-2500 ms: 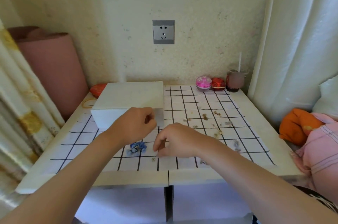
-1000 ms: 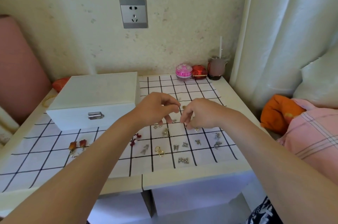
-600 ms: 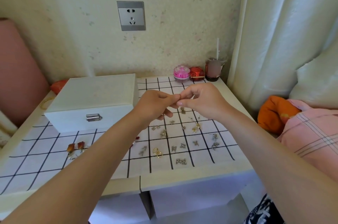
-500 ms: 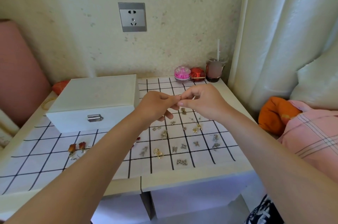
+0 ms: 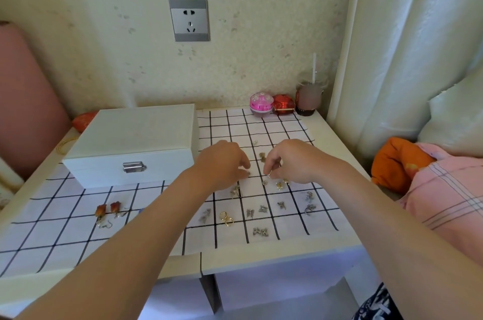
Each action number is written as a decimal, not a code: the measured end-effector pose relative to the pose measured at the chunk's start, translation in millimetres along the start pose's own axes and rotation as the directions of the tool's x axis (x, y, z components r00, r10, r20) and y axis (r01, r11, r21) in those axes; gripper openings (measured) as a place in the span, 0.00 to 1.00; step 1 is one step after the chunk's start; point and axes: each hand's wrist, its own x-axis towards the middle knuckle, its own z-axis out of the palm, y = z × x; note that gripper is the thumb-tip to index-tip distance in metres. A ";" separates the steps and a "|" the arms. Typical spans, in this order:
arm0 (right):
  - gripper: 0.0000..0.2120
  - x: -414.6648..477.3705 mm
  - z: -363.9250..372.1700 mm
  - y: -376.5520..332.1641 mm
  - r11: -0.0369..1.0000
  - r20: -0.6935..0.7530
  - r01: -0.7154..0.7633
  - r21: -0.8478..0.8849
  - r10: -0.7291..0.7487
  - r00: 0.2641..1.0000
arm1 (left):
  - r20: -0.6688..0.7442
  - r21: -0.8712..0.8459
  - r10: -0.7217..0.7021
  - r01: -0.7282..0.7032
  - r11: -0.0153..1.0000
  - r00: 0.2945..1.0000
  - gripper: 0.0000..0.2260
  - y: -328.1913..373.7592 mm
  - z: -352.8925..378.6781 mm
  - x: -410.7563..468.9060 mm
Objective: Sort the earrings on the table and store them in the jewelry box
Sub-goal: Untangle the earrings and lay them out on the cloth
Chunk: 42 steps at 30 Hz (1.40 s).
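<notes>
Found earrings (image 5: 262,209) scattered over checked cloth (image 5: 52,217) right of closed jewelry box (image 5: 130,141); noted right hand (image 5: 290,160) pinching a small earring (image 5: 269,175), left hand (image 5: 222,162) curled fingertips-down, hold indeterminate; judged light, delicate, slippery, best pinched by post or hook.

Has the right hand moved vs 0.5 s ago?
Yes. Judged against the jewelry box, the right hand has dropped toward the checked cloth and parted from the left hand.
</notes>
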 end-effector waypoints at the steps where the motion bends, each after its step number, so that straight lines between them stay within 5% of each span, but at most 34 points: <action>1: 0.06 0.7 0.4 -0.6 1.000 0.018 0.001 0.016 -0.001 1.000 | -0.004 0.019 0.011 -0.011 1.000 1.000 0.08 -0.5 2.0 2.2; 11: 0.09 -11.7 -13.2 -2.1 0.998 0.004 0.031 0.055 -0.031 1.000 | 0.025 0.012 0.001 -0.001 1.000 1.000 0.03 2.2 5.8 10.3; 21: 0.07 -44.6 5.6 -23.9 0.951 0.129 0.065 -0.302 -0.027 0.991 | 0.017 -0.082 0.002 -0.001 0.997 1.000 0.03 5.4 6.7 5.2; 28: 0.02 -36.6 -1.2 -23.3 0.991 0.098 0.080 -0.103 -0.070 0.993 | -0.094 -0.243 -0.025 0.001 0.970 0.995 0.01 -7.7 -4.8 4.2; 33: 0.03 -20.1 -10.5 -21.5 0.984 -0.172 0.132 0.121 -0.110 0.979 | -0.126 -0.269 -0.030 -0.005 0.963 0.992 0.01 -15.6 -8.2 6.5; 36: 0.02 -5.4 -8.9 -15.4 0.990 -0.255 0.094 0.105 -0.064 0.965 | -0.064 -0.206 0.017 -0.030 0.978 0.998 0.01 -10.5 -4.7 7.2; 42: 0.07 15.1 0.8 -19.9 0.995 -0.153 0.056 -0.080 -0.068 0.986 | -0.048 -0.037 0.063 -0.065 0.997 0.997 0.05 -6.9 6.1 11.6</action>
